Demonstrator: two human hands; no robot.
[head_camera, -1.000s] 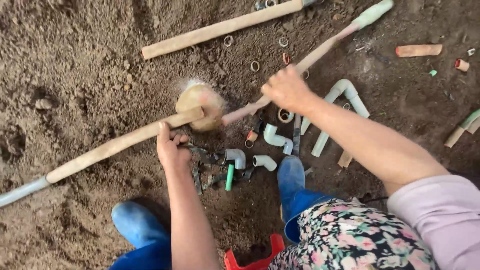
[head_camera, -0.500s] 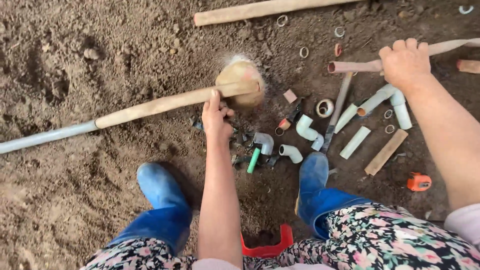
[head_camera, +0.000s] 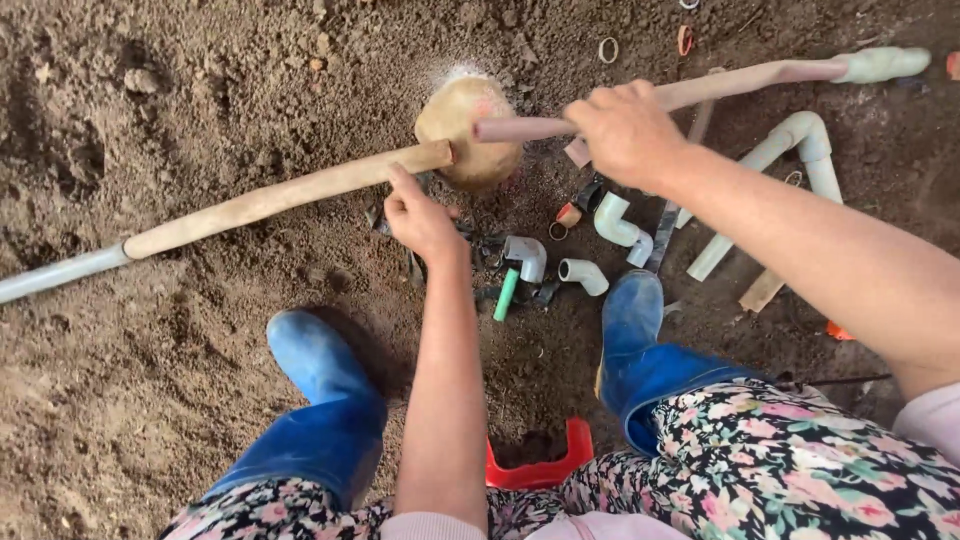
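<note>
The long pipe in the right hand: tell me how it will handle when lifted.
The long pipe looks rigid: it stays straight though the right hand grips it near one end. It probably feels end-heavy, most of its length reaching beyond the grip. Being round, it would likely roll on the soil if dropped.

Loose brown soil (head_camera: 200, 400) — muddy pipe (head_camera: 270, 200), white elbow fittings (head_camera: 585, 275), rings (head_camera: 608, 50)

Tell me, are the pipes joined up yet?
Partly. Done: the long pipe meets the round muddy lump. In hand: the right hand holds a second pipe with its end at the lump, while the left hand touches the long pipe. Left: white elbows lie loose on the soil.
</note>
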